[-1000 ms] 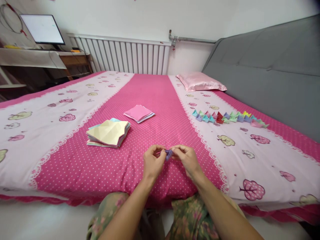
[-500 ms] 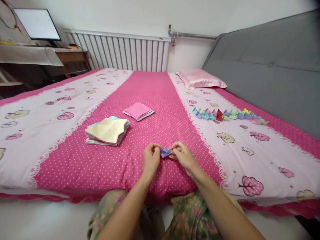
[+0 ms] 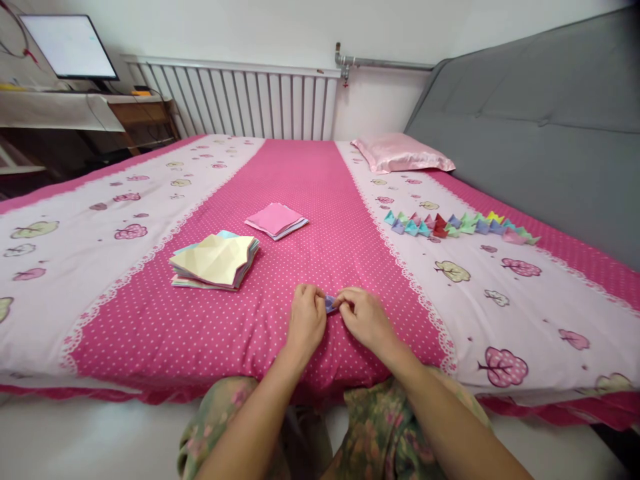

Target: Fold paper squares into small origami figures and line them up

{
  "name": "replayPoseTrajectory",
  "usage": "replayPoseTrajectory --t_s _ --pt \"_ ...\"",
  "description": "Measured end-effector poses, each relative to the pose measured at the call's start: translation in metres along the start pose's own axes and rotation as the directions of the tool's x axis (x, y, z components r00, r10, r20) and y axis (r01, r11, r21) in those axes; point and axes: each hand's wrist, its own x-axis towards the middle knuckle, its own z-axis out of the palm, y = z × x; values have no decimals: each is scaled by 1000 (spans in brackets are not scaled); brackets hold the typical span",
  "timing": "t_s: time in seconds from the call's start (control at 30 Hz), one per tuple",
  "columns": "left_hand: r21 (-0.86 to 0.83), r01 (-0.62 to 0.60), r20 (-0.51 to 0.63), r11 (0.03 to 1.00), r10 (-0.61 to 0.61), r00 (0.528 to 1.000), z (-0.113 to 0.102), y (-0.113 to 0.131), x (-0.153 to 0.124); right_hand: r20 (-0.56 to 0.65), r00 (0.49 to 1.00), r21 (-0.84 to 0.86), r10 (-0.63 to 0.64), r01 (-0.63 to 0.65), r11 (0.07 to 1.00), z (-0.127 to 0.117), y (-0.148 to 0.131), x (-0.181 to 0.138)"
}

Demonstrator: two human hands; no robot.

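Between my two hands, just above the near part of the bed, is a small purple folded paper [image 3: 330,304], mostly covered by fingers. My left hand [image 3: 307,317] is closed on its left end, with the back of the hand turned up. The fingers of my right hand [image 3: 364,316] pinch its right end. Ahead and to the left lies a stack of creased paper sheets [image 3: 213,260], pale yellow on top. Beyond it is a smaller pile of square paper [image 3: 277,219] with a pink sheet uppermost.
Several folded paper boats [image 3: 440,225] in many colours stand in rows on the right of the bedspread [image 3: 320,180]. A pink pillow [image 3: 400,153] lies farther back beside the grey headboard [image 3: 530,120]. A radiator [image 3: 240,100] and a desk with a monitor [image 3: 70,48] are behind.
My left hand has turned over and shifted slightly right, hiding more of the purple paper. Both hands are closer together. The paper piles and boats stay put.
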Motion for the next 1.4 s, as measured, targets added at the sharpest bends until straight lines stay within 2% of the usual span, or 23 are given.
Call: replayPoseTrajectory --t_s 0.17,0.37,0.5,0.9,1.03,1.2,1.4 --pt "80 -49 96 996 41 995 -4 -1 -2 102 995 -122 -15 28 992 4 -2 -5" --pt "260 -158 232 953 97 968 -14 -4 -2 190 981 -195 -35 73 978 6 0 -9" --pt "261 -236 301 936 153 941 -18 -8 1 216 976 -197 -18 62 978 5 1 -8" --pt "167 -207 293 964 152 944 -16 -14 4 216 976 -173 -22 61 983 5 3 -7" --pt "193 -175 268 966 119 956 -13 -14 4 154 988 -92 -13 27 995 1 2 -4" --pt "257 -152 239 954 89 967 -9 -9 1 72 996 -63 58 -54 997 -2 0 -1" --pt "355 -121 184 927 58 981 -6 -1 -4 46 998 -79 41 -38 996 4 2 -1"
